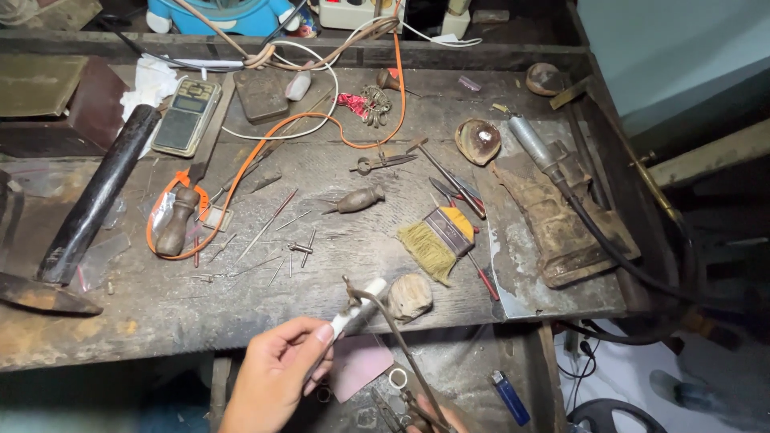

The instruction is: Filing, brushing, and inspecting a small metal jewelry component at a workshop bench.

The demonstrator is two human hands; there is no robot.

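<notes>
My left hand (273, 378) reaches up from the bottom edge and pinches a short white stick (362, 305) between thumb and fingers, over the front edge of the worn wooden bench (241, 313). A thin curved metal rod (393, 325) crosses the stick's tip and runs down to my right hand (443, 420). Only that hand's fingertips show at the bottom edge, closed around the rod's lower end. A pale rounded lump (410, 297) lies on the bench just right of the stick.
A yellow-bristled brush (437, 239), small pointed tools, pins, a wooden-handled tool (176, 222), an orange cable (321, 128), a pocket scale (186, 116) and a black tapered bar (96, 192) cover the bench. A cabled handpiece (533, 144) lies right. Below sit pink paper (361, 365), a ring (398, 378) and a blue lighter (509, 397).
</notes>
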